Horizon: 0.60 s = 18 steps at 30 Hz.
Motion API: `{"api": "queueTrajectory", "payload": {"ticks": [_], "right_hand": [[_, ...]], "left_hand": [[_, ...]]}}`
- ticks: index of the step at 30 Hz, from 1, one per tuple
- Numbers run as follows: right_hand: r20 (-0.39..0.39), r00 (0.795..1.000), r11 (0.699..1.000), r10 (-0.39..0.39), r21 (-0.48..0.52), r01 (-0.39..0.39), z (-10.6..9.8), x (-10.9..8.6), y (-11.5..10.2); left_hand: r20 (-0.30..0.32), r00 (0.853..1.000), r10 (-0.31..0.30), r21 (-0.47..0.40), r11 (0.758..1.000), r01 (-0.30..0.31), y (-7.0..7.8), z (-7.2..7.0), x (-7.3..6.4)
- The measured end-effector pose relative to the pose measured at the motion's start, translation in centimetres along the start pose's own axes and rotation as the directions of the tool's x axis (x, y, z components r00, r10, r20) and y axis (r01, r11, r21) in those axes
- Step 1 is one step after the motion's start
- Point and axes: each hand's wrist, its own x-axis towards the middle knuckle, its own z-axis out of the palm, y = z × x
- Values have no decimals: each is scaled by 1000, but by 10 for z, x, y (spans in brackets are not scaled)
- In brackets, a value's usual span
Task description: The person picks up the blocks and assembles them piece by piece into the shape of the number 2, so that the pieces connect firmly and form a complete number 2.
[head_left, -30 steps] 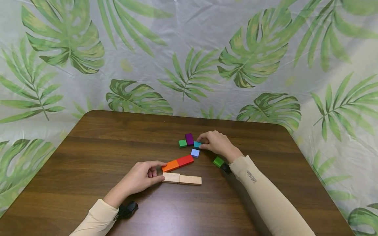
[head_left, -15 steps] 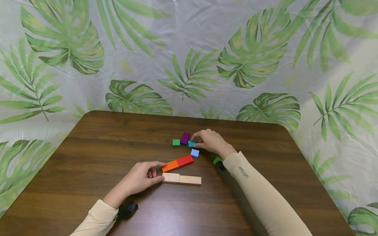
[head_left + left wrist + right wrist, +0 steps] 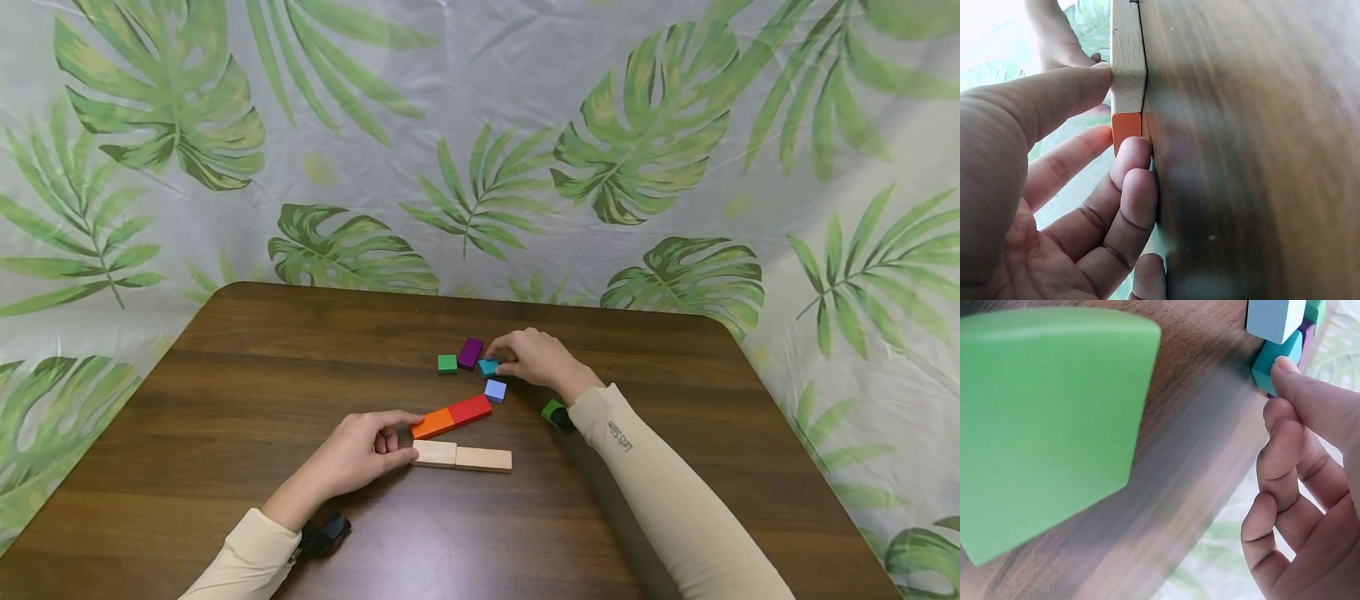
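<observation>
Head view: what are those blocks on the desk [image 3: 285, 358] like?

— Small cuboids. The left pale block [image 3: 435, 452] and right pale block [image 3: 483, 459] look like bare wood, finely flecked in the left wrist view. The coloured ones seem smooth and matte; up close in the right wrist view, the near green block [image 3: 1054, 425] shows softened corners.

— And around them?

— Dark brown desktop, streaky grain, soft shine towards the front. A creased leaf-print sheet [image 3: 480, 100] hangs behind.

— What has the right hand [image 3: 538, 360] got?

— It's pinching the teal block [image 3: 487, 368], just right of the purple block [image 3: 470, 353], with the light-blue block [image 3: 496, 391] near it on the person's side.

— Which way does the teal one point?

— Can't tell; fingers cover part of it. The purple one's long axis runs away from the person, far end leaning right. The far green block [image 3: 447, 364] sits at its left.

— The left hand [image 3: 356, 450]?

— Thumb on the left pale block, forefinger on the orange block [image 3: 432, 422], holding those two left ends. The pale pair lies end to end, nearly straight across. Orange and the red block [image 3: 471, 408] form another row, slanting away rightward, red end towards the light-blue one.
</observation>
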Motion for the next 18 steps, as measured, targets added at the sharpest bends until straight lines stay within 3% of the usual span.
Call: {"api": "queueTrajectory", "payload": {"ticks": [18], "right_hand": [[37,999,998,22,50,-24,-1,-5,6]], "left_hand": [[0,1000,-3,-4,1000,3,1,0,0]]}}
